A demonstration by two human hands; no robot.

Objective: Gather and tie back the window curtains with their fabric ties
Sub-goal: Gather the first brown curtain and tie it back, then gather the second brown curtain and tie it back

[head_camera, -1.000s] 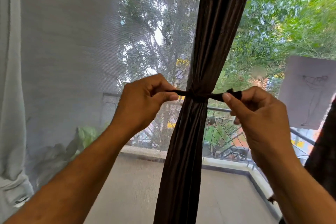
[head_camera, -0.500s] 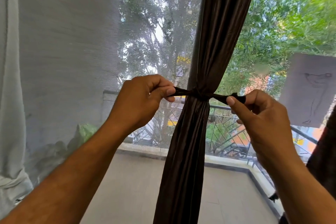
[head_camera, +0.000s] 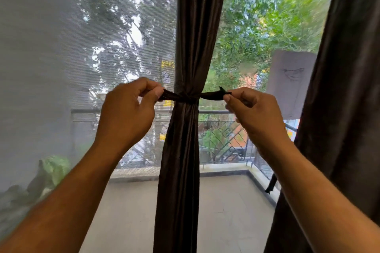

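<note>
A dark brown curtain hangs in the middle of the window, gathered into a narrow bundle. A matching brown fabric tie is wrapped round it at its narrowest point, with a knot at the front. My left hand pinches the tie's left end just left of the bundle. My right hand pinches the right end, whose tip sticks up past my fingers. The tie is stretched level between both hands. A second dark brown curtain hangs loose along the right edge, with a dark strip dangling by it.
A sheer white net curtain covers the left half of the window. Behind the glass lie a balcony floor, a metal railing and trees. A sheet of paper with a sketch sits at the right.
Both hands have stayed on the tie ends, which now lie level. The view has swung to the right, and the second brown curtain has come into sight.
</note>
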